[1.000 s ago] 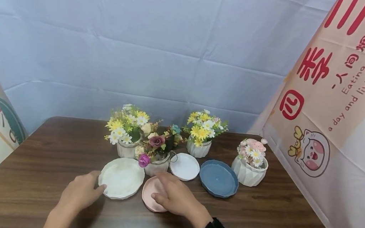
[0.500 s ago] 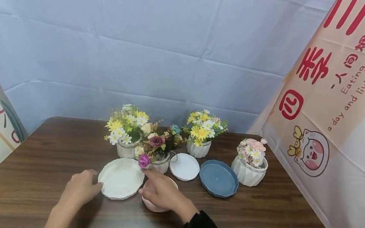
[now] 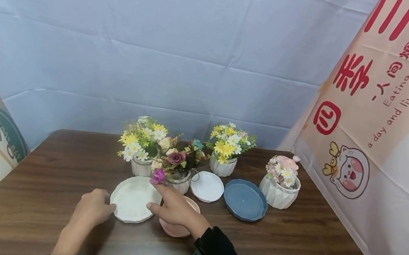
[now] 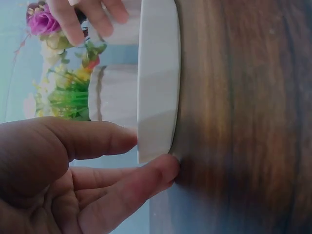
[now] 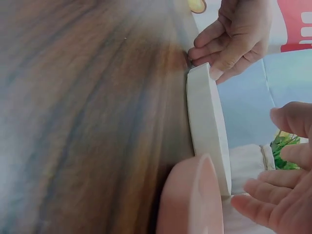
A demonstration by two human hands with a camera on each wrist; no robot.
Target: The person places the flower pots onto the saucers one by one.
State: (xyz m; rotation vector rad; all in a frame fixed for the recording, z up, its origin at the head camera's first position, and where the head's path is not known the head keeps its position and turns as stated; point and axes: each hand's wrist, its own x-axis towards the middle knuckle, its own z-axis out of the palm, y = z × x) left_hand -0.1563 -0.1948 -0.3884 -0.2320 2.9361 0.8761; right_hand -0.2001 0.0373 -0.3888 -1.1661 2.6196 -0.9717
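Both my hands at the white saucer

My left hand touches its rim, fingers loosely curled; my right hand hovers open above the pink saucer.

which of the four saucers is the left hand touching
The large white saucer, leftmost of the four. The left hand touches its left rim with its fingers; the pink, small white and blue saucers lie further right.

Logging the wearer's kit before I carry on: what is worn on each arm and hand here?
Both hands are bare, with no gloves or rings showing. The right hand comes out of a black long sleeve with a small yellow and white mark near the cuff. The left hand has a bare forearm; only a thin dark edge, perhaps a cuff or strap, shows at the bottom of the head view.
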